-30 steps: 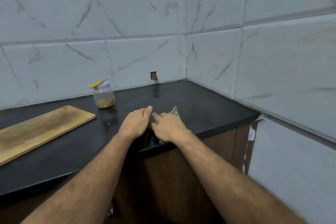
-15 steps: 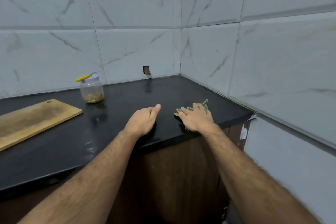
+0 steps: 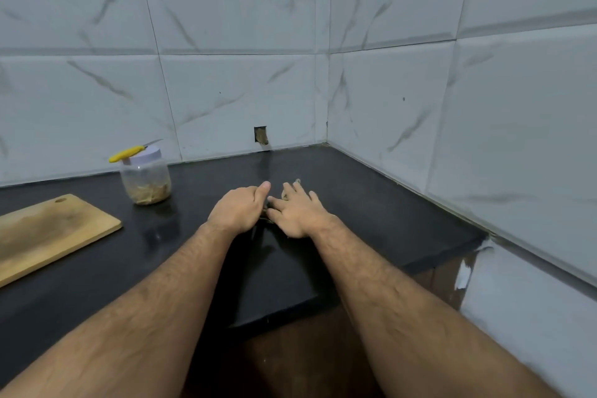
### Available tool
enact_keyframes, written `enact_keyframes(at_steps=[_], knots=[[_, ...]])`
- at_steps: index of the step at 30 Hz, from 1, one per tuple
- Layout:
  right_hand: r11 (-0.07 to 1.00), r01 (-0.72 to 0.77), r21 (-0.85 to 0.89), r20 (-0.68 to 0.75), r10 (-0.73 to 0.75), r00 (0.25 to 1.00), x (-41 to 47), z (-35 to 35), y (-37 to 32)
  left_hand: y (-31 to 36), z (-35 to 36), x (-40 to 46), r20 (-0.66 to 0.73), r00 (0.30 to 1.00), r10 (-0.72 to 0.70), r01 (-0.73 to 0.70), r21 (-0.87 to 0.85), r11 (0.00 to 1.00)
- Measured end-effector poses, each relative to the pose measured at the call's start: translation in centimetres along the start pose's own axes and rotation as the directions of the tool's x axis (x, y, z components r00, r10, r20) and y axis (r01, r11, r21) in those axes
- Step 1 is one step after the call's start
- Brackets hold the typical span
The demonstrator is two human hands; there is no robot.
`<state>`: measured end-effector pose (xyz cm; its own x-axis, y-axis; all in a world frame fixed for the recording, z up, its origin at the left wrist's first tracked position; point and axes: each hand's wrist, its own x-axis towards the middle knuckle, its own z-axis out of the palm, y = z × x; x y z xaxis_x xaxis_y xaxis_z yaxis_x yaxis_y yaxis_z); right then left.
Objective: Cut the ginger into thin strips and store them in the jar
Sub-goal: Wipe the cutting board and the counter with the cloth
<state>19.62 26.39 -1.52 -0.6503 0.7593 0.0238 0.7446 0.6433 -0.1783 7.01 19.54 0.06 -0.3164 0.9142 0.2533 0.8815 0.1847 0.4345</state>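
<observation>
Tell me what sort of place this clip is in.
Probably a home kitchen corner: a black counter against tiled walls, with a cutting board and a jar with a knife on its lid.

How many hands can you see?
2. The left hand and the right hand lie side by side on the black counter, the right one over a small greenish scrap.

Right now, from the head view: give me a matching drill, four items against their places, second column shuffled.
Items:
1. knife
2. jar
3. cutting board
4. hands: left hand, right hand

Places:
A. far left on the countertop
B. lying on the jar's lid
C. mid-counter, side by side
D. by the back wall, beyond the board

Pairs: 1-B, 2-D, 3-A, 4-C
</observation>
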Motion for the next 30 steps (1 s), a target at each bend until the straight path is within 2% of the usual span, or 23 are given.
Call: enact_keyframes(at_steps=[9, 15, 21, 25, 30], knots=[[0.993, -0.110, 0.033, -0.004, 0.110, 0.994, 12.5, 0.2, 2.2, -2.2, 2.6, 11.2, 0.060, 0.998, 0.005, -0.008, 0.049, 0.999], [0.981, -0.191, 0.027, -0.030, 0.191, 0.981, 16.7, -0.4, 5.4, -1.0, 5.1, 15.5, 0.045, 0.998, 0.052, -0.056, 0.096, 0.994], [0.965, -0.263, -0.004, -0.038, 0.263, 0.964, 16.5, -1.1, 10.7, 3.7, 7.6, 16.8, 0.079, 0.990, 0.118, -0.126, 0.113, 0.986], [0.945, -0.328, 0.010, -0.096, 0.328, 0.940, 14.1, -1.9, 14.4, 6.9, 8.9, 16.4, 0.126, 0.978, 0.165, -0.177, 0.090, 0.980], [0.915, -0.402, 0.034, -0.109, 0.403, 0.909, 10.2, -2.5, 17.4, 9.7, 9.0, 14.2, 0.174, 0.971, 0.164, -0.181, 0.085, 0.980]])
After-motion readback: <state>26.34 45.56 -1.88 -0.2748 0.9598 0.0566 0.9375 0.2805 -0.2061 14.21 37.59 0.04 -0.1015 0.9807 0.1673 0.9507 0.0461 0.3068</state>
